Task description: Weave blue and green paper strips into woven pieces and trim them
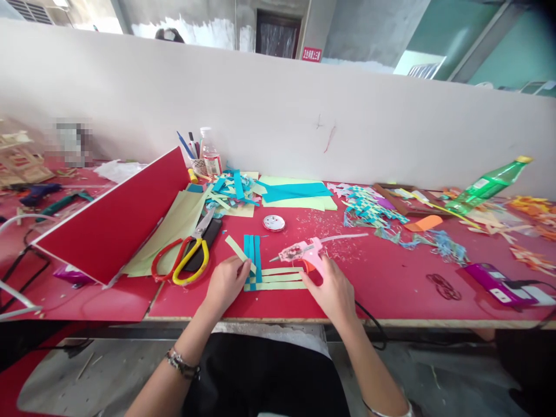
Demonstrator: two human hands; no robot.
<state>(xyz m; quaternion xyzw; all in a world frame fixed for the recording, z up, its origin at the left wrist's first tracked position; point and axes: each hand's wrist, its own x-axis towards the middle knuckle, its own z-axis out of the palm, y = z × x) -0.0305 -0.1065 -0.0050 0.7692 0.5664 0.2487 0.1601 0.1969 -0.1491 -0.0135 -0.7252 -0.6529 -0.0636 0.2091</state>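
My left hand (228, 282) is closed at the left edge of a small weave of blue and pale green paper strips, its thumb and finger on a loose pale green strip (237, 249) that slants up to the left. Blue strips (252, 250) run upward from the weave, and pale green strips (282, 278) stretch right from it. In my right hand (334, 292) is the handle of a pink hot glue gun (300, 251) with an orange trigger. Its nozzle points left toward the blue strips, and a clear glue stick (345, 237) sticks out behind.
Scissors (186, 258) with red and yellow handles lie on a black object at left. Behind are a round white lid (274, 222), paper scraps (234, 191) and a clear bottle (211, 153). At right, a green bottle (489, 185) leans over; a purple box (499, 284) lies nearer.
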